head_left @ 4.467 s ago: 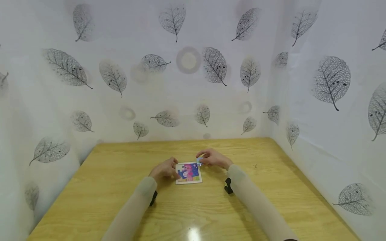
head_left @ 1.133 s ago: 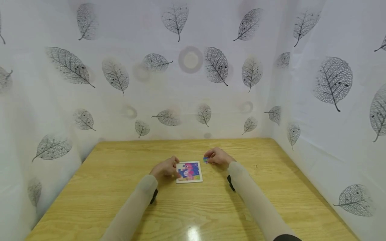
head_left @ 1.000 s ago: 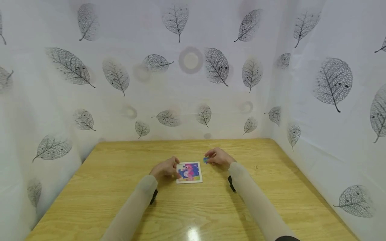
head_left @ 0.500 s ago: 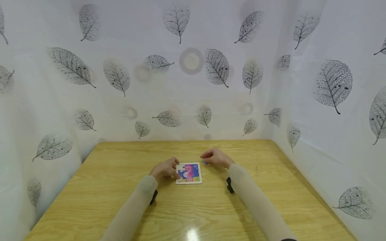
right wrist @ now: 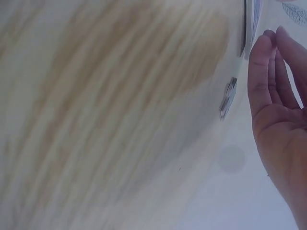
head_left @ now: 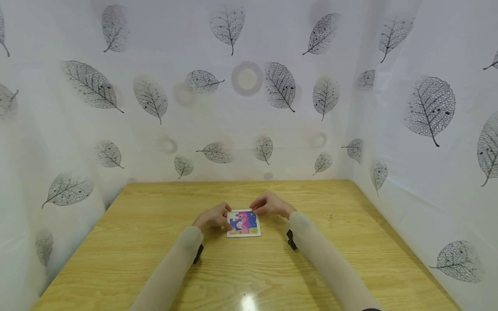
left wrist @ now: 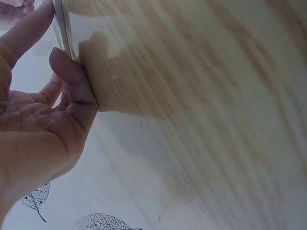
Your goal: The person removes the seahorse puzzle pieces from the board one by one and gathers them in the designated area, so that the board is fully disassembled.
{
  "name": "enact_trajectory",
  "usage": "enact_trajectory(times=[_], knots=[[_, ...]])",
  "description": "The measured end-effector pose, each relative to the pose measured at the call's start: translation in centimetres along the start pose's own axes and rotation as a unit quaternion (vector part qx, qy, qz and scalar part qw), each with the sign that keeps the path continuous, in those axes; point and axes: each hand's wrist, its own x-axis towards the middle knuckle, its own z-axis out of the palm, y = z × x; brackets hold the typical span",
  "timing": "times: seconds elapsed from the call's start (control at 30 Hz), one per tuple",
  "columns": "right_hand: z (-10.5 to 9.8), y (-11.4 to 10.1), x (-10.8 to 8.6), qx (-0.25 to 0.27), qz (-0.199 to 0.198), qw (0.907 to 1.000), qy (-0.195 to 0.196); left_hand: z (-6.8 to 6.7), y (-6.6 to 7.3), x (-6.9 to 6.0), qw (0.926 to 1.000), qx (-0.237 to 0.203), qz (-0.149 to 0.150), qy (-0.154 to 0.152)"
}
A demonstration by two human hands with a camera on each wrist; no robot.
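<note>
Square seahorse puzzle (head_left: 247, 223) lies on wood-grained surface (head_left: 233, 268). Left hand (head_left: 215, 217) grips its left edge; right hand (head_left: 272, 204) is at its far-right corner, grasp unclear.

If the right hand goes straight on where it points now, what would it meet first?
Probably the puzzle, near its far right corner; the height of the right hand is unclear.

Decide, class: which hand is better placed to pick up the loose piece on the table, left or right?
Right, I'd judge. The right hand is close to the loose piece, which lies on its side of the puzzle. The left hand is at the puzzle's opposite edge, holding it.
</note>
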Motion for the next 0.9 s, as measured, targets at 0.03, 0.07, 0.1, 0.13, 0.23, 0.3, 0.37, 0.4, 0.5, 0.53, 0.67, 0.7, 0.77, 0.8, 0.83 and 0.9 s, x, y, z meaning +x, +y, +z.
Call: enact_trajectory(times=[0.03,0.07,0.1,0.13,0.23,0.3,0.37,0.4,0.5,0.53,0.67,0.7,0.77,0.8,0.83,0.9], knots=[[0.1,-0.1,0.0,0.000,-0.005,1.0000,-0.003,0.0,0.0,0.0,1.0000,0.002,0.001,0.000],[0.3,-0.2,0.1,-0.001,-0.005,1.0000,-0.005,-0.1,0.0,0.0,1.0000,0.003,0.002,0.000],[0.4,-0.4,0.1,-0.003,-0.006,1.0000,-0.006,-0.1,0.0,0.0,1.0000,0.007,0.003,0.001],[0.5,-0.5,0.2,-0.009,-0.010,0.9999,-0.006,-0.1,0.0,0.0,1.0000,0.008,0.003,0.002],[0.9,-0.9,0.4,-0.023,-0.023,0.9994,-0.010,-0.1,0.0,0.0,0.9999,0.012,0.000,0.003],[1.1,-1.1,0.6,-0.027,-0.028,0.9991,-0.016,-0.1,0.1,0.0,0.9999,0.015,-0.003,0.005],[1.3,-1.2,0.8,-0.030,-0.034,0.9987,-0.023,-0.1,0.1,0.0,0.9999,0.015,-0.005,0.006],[1.3,-1.2,0.9,-0.030,-0.036,0.9986,-0.025,-0.1,0.1,0.0,0.9998,0.016,-0.005,0.007],[1.6,-1.4,1.1,-0.037,-0.032,0.9984,-0.027,0.0,0.2,0.0,0.9998,0.020,-0.005,0.008],[1.7,-1.4,1.2,-0.038,-0.030,0.9985,-0.026,0.0,0.2,0.0,0.9998,0.018,-0.004,0.007],[2.1,-1.6,1.4,-0.040,-0.015,0.9988,-0.025,0.0,0.1,0.0,0.9999,0.016,-0.002,0.005],[2.1,-1.6,1.4,-0.042,-0.011,0.9987,-0.026,-0.1,0.1,-0.1,0.9999,0.014,-0.001,0.005],[2.2,-1.8,1.5,-0.046,-0.008,0.9985,-0.028,-0.1,0.1,-0.1,0.9999,0.012,0.001,0.004],[2.3,-1.8,1.5,-0.049,-0.006,0.9983,-0.030,-0.1,0.1,-0.1,0.9999,0.012,0.001,0.004],[2.3,-1.9,1.5,-0.052,-0.004,0.9981,-0.034,-0.1,0.1,-0.1,0.9999,0.010,0.001,0.004],[2.4,-1.9,1.6,-0.060,-0.002,0.9973,-0.043,-0.1,0.1,-0.1,1.0000,0.008,0.001,0.003]])
